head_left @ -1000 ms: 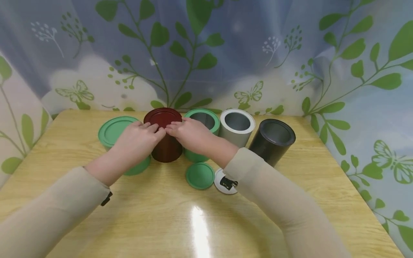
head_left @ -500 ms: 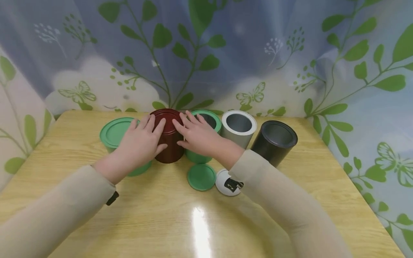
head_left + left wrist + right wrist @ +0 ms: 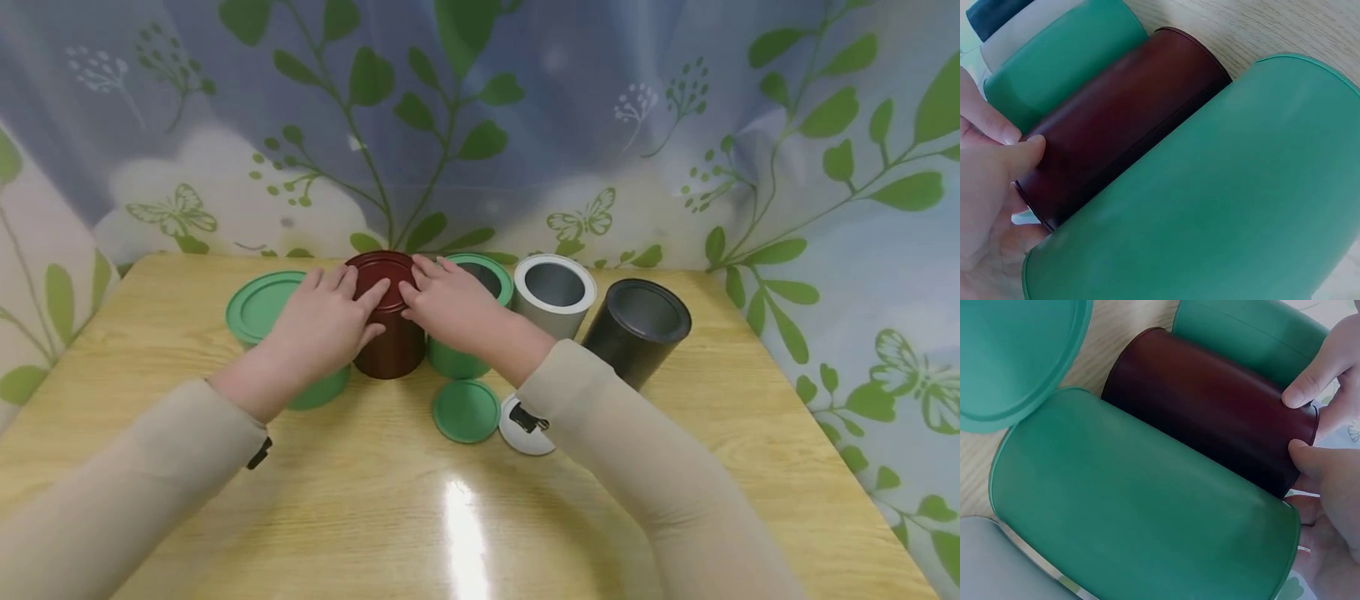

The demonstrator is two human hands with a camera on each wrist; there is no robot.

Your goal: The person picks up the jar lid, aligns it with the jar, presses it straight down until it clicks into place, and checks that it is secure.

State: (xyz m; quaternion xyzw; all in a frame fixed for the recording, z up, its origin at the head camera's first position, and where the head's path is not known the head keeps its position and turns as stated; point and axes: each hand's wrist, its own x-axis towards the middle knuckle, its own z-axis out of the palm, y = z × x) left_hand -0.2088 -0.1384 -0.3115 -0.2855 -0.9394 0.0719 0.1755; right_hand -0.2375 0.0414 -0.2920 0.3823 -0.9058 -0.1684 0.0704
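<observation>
A dark red canister (image 3: 388,346) stands upright in the row, its dark red lid (image 3: 375,279) on top. My left hand (image 3: 322,321) lies over the lid's left side with fingers spread, and its thumb touches the front wall below the rim. My right hand (image 3: 457,307) rests its fingers along the right rim; its thumb presses the side in the right wrist view. Left of the red canister is a lidded green canister (image 3: 258,308), partly behind my left hand. An uncovered green canister (image 3: 483,271) stands against its right side, partly hidden by my right hand.
A white canister (image 3: 551,315) and a black canister (image 3: 630,346) continue the row rightward. In front lie a green lid (image 3: 467,411) and a white lid (image 3: 528,437), partly covered by my right wrist's camera. A patterned curtain (image 3: 480,167) hangs behind the wooden table (image 3: 360,517).
My fingers were bunched together at the red lid's front edge, then spread out over it. Since half a second ago, my right fingers have drawn closer together along the rim. The canisters have stayed put.
</observation>
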